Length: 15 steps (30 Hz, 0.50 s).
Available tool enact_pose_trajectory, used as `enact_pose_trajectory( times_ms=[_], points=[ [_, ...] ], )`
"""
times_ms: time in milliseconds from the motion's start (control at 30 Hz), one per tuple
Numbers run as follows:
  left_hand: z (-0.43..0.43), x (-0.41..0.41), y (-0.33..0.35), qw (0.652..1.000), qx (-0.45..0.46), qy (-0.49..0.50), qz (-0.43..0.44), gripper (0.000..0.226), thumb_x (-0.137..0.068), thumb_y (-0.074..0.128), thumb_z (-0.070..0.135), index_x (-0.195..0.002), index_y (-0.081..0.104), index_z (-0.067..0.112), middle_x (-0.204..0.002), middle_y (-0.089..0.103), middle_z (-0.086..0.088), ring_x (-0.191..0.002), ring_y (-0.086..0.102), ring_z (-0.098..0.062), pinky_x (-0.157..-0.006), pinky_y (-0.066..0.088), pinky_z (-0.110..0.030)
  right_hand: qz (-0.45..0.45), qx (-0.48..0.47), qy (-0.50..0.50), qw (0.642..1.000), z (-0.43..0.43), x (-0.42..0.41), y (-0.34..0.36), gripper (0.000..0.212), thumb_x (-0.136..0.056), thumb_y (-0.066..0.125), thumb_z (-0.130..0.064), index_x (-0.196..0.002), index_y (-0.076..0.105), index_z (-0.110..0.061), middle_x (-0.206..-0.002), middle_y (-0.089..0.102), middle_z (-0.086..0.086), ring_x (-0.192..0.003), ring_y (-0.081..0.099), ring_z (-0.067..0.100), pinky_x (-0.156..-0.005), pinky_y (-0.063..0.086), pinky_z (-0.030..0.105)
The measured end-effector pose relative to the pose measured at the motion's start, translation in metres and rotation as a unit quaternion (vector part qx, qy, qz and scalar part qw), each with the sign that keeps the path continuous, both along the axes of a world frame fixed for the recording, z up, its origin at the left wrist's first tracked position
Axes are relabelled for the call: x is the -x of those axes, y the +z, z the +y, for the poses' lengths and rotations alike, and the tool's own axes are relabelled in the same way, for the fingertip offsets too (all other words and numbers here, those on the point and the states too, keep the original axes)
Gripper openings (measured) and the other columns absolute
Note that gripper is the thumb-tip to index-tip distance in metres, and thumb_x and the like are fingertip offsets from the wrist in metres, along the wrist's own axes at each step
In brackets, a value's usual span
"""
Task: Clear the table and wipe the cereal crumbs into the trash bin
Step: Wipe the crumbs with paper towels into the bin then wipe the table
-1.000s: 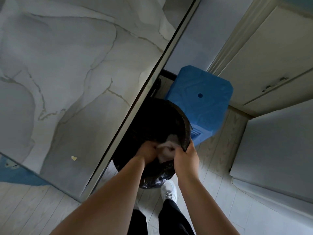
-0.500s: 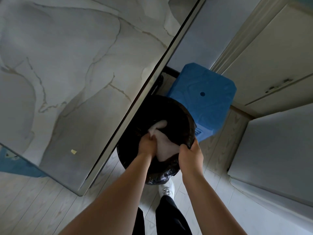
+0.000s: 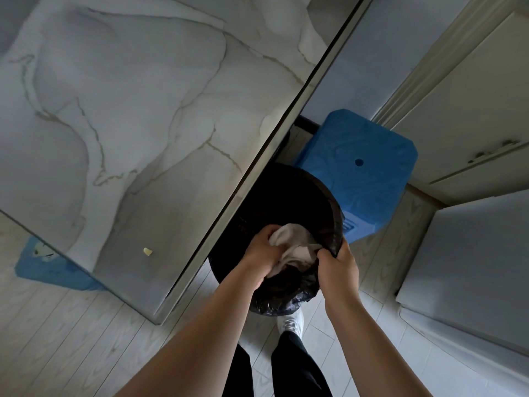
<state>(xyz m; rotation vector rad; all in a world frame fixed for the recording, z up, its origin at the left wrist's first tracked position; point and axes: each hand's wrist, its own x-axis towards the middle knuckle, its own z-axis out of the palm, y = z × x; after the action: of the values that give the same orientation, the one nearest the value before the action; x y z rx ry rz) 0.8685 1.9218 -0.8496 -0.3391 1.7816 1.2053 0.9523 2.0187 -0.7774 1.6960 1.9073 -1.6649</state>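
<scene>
- The cloth (image 3: 292, 247) is a pale, bunched rag held over the near rim of the trash bin (image 3: 274, 202), just below the frame's centre; both of my hands are on it.
- My left hand (image 3: 262, 255) is clenched around the rag's left part. My right hand (image 3: 337, 263) pinches its right end, and its fingers look hooked over the black bag at the rim too, though I cannot tell for sure.
- The rag's long axis runs left to right between the two grips, sagging inward over the bin's dark mouth. Neither hand is nearer; it hangs between them, so shaking it out means working straight down into the bin.
- One yellowish cereal crumb (image 3: 147, 251) lies on the marble table (image 3: 120, 116), lower left of centre, near the table's edge and left of my left hand. I judge the wiping unfinished.
- The bin stands on pale plank flooring against the table's edge, with a blue stool (image 3: 363, 156) touching its far right side.
- White cabinets (image 3: 469, 116) fill the upper right.
</scene>
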Motion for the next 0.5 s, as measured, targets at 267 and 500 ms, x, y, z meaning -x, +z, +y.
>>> enact_pose_trajectory(
  times_ms=[267, 500],
  points=[
    [-0.01, 0.013, 0.012, 0.98, 0.175, -0.064, 0.075, 0.05, -0.092, 0.05, 0.055, -0.106, 0.068, 0.01, -0.099, 0.069, -0.009, -0.098, 0.066, -0.029, -0.075, 0.049, -0.031, -0.012, -0.014, 0.031, 0.999, -0.015, 0.006, 0.002, 0.051, -0.088, 0.044, -0.009, -0.134, 0.049, -0.03, -0.084, 0.064, -0.002, -0.072, 0.06, 0.019, -0.061, 0.048, 0.034],
    [-0.03, 0.007, 0.009, 0.996, 0.037, -0.074, -0.019, 0.032, -0.079, 0.065, 0.006, -0.111, 0.063, 0.003, -0.102, 0.069, -0.018, -0.09, 0.067, -0.028, -0.071, 0.051, -0.029, -0.003, 0.011, 0.022, 1.0, -0.024, 0.009, 0.001, 0.037, -0.089, 0.046, -0.009, -0.12, 0.056, -0.026, -0.083, 0.063, 0.0, -0.073, 0.058, 0.018, -0.061, 0.046, 0.033]
  ],
)
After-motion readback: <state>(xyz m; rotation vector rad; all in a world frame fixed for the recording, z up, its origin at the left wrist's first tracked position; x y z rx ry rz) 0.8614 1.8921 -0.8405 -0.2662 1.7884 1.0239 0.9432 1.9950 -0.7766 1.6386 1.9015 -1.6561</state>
